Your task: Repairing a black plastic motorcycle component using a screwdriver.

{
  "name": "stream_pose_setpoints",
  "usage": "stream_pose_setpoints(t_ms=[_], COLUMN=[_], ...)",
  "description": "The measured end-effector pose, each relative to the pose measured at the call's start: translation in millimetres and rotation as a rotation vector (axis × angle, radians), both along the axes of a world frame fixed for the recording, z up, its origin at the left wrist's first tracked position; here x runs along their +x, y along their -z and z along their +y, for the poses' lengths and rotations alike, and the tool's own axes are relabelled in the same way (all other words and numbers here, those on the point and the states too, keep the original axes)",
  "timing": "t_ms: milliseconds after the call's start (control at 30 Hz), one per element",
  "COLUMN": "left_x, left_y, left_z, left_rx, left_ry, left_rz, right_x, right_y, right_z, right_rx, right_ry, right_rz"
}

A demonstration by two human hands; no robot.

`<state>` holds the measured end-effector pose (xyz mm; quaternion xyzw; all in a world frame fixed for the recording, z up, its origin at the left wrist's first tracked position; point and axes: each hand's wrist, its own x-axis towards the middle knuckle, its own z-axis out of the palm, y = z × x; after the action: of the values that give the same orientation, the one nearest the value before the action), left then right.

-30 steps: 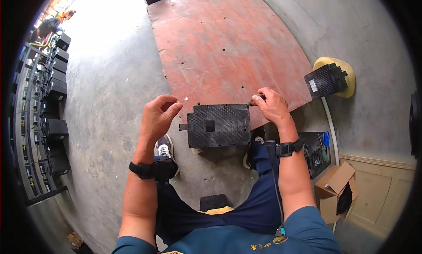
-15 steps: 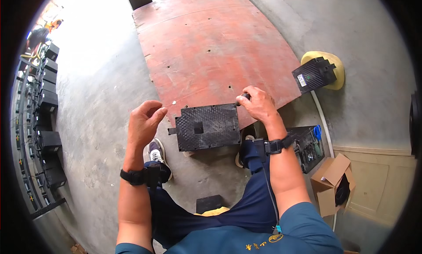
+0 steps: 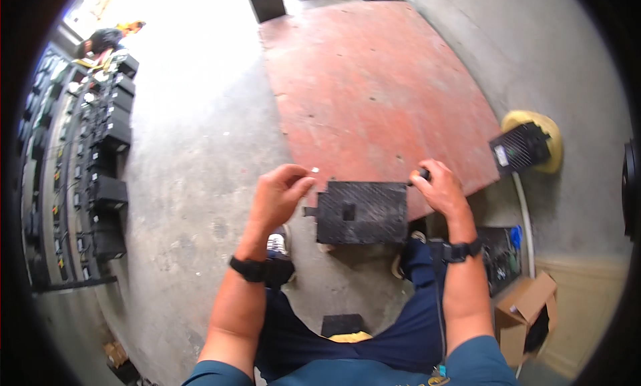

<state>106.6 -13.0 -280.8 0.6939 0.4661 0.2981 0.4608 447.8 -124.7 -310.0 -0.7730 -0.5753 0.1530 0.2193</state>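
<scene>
A flat black rectangular case [image 3: 374, 219] with a textured face, a small square recess and a side tab sits at the near end of the red board. My left hand [image 3: 279, 194] is just off the case's upper left corner, its fingers curled in toward the thumb. Whatever may be between those fingertips is too small to make out. By the upper right corner, my right hand [image 3: 442, 189] is closed round a short black-handled tool [image 3: 423, 175], whose working end I cannot make out clearly.
The red board [image 3: 374, 86] stretches away ahead. A similar black case [image 3: 521, 149] rests by a yellow stool [image 3: 554, 136] on the right. Nearer are a tool tray [image 3: 497, 252] and an open cardboard box [image 3: 517, 312]. A rack [image 3: 73, 186] of black units lines the left.
The whole view has shifted, so the board, case and rack appear farther right. Both hands keep about the same places beside the case, and the right still grips the black-handled tool.
</scene>
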Motion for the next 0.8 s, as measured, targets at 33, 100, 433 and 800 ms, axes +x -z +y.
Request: stream_pose_setpoints(t_ms=[33, 100, 433, 800], left_x=[5.7, 12.4, 3.8, 5.4], left_y=[-1.2, -1.0, -11.8, -17.4], left_z=[-2.1, -3.1, -6.0, -4.7], left_rx=[-0.022, 0.001, -0.02, -0.052], left_ry=[-0.003, 0.019, -0.006, 0.0], left_rz=[0.002, 0.019, 0.09, 0.095], right_x=[1.1, 8.8, 1.0, 4.8], right_y=[-4.0, -1.6, -8.2, -0.9], right_z=[-3.0, -7.4, -3.9, -2.8], right_rx=[0.034, 0.164, -0.114, 0.022], right_ry=[0.002, -0.059, 0.062, -0.051], right_rz=[0.006, 0.006, 0.004, 0.14])
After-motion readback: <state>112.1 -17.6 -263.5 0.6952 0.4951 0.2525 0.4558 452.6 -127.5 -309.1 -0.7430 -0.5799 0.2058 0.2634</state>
